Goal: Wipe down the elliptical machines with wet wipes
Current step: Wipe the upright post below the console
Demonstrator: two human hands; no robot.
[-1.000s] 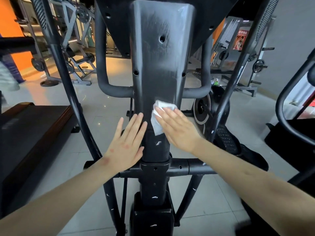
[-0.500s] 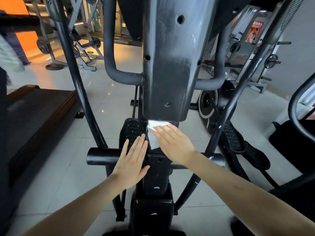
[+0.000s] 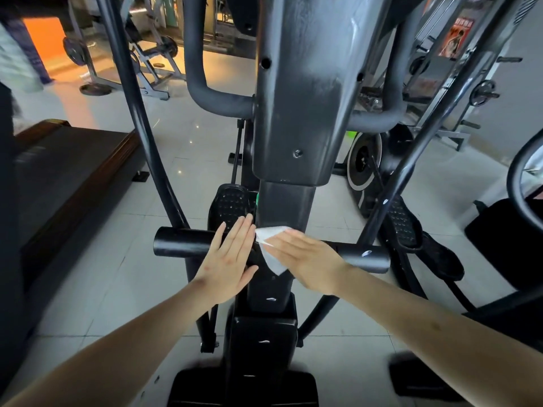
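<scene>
One elliptical machine (image 3: 296, 113) fills your view, its dark column rising above a horizontal crossbar (image 3: 182, 242). Your left hand (image 3: 229, 262) lies flat, fingers straight, against the column's left side. Your right hand (image 3: 305, 259), fingers also straight, presses the white wet wipe (image 3: 271, 254) onto the column at crossbar level.

Elliptical machine (image 3: 291, 113), black centre post: right hand (image 3: 305, 259) flat, pressing white wet wipe (image 3: 271, 248) against it; left hand (image 3: 229, 259) flat alongside, on crossbar (image 3: 182, 242).

Forearms (image 3: 132, 342), left hand (image 3: 229, 261), right hand (image 3: 307, 259) are bare.
</scene>
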